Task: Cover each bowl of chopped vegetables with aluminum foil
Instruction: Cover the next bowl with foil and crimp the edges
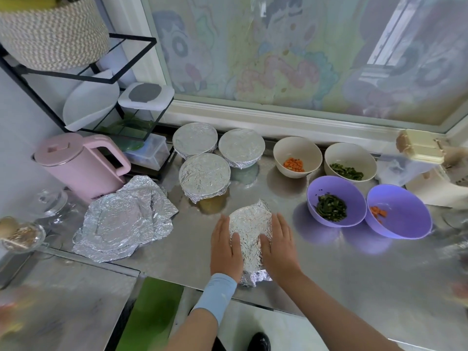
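Observation:
A foil-wrapped bowl (250, 231) stands near the steel counter's front edge. My left hand (225, 245) presses flat against its left side and my right hand (277, 245) against its right side, fingers straight. Three foil-covered bowls (195, 139) (241, 147) (204, 173) stand behind it. Uncovered at the right are a cream bowl of diced carrot (296, 155), a cream bowl of chopped greens (350, 162), a purple bowl of greens (335, 201) and a purple bowl with carrot pieces (398, 211). Loose foil sheets (125, 219) lie crumpled at the left.
A pink kettle (81, 164) stands at the back left under a black wire rack (101, 79) holding white plates, a container and a basket. Glass lids and a dish (22, 235) sit at the far left. A cream box (420, 145) is at the back right.

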Demonstrator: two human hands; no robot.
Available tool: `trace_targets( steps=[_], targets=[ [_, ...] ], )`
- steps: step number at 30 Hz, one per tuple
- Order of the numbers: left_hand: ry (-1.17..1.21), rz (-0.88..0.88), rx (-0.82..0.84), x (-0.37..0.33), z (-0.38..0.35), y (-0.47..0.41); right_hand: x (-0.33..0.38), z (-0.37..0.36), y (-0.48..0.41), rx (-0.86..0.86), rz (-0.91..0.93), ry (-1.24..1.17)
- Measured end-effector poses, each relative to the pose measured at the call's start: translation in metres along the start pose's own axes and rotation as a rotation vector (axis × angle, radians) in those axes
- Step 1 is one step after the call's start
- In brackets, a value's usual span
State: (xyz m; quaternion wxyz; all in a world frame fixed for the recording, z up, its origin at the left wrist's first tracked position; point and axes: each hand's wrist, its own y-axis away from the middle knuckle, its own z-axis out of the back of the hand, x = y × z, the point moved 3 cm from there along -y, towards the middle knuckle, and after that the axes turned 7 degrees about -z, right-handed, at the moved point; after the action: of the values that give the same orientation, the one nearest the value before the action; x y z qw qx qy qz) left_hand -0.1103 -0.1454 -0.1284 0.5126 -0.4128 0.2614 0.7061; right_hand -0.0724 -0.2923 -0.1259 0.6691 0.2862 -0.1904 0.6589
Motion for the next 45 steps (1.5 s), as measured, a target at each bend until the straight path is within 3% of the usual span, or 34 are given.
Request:
trace_targets(
  steps=[4,8,11,13,17,20,23,32,35,40,45],
  targets=[
    [0.186,0.085,-0.107,0.007,-0.005,-0.001,-0.005,-0.006,-0.002,-0.070,-0.128,-0.228],
    [0.262,0.078,-0.138,0.008,-0.006,0.000,-0.006,-0.008,-0.003,-0.130,-0.152,-0.303],
    [0.213,0.083,-0.090,0.008,-0.004,-0.003,-0.007,-0.008,-0.003,-0.108,-0.167,-0.301],
    [0.053,0.049,-0.056,0.008,0.003,-0.011,-0.008,-0.005,-0.005,-0.082,-0.175,-0.227],
    [-0.258,-0.256,0.078,-0.010,0.017,-0.045,0.004,0.009,-0.020,-0.170,0.078,0.139],
    [-0.389,-0.395,0.331,-0.027,0.004,-0.070,0.017,0.008,-0.041,-0.015,0.262,0.226],
    [-0.487,-0.404,0.460,-0.023,-0.007,-0.080,0.021,0.002,-0.057,0.104,0.274,0.252],
    [-0.359,-0.292,0.406,-0.013,-0.007,-0.080,0.020,0.001,-0.061,0.136,0.215,0.243],
    [-0.408,-0.452,0.345,-0.015,0.008,-0.062,0.018,0.011,-0.050,0.087,0.322,0.288],
    [-0.664,-0.751,0.581,-0.005,0.016,-0.018,-0.003,0.022,-0.016,0.159,0.646,0.413],
    [-0.868,-0.758,0.683,0.013,0.008,-0.017,-0.020,0.019,-0.010,0.175,0.705,0.516]
  ],
)
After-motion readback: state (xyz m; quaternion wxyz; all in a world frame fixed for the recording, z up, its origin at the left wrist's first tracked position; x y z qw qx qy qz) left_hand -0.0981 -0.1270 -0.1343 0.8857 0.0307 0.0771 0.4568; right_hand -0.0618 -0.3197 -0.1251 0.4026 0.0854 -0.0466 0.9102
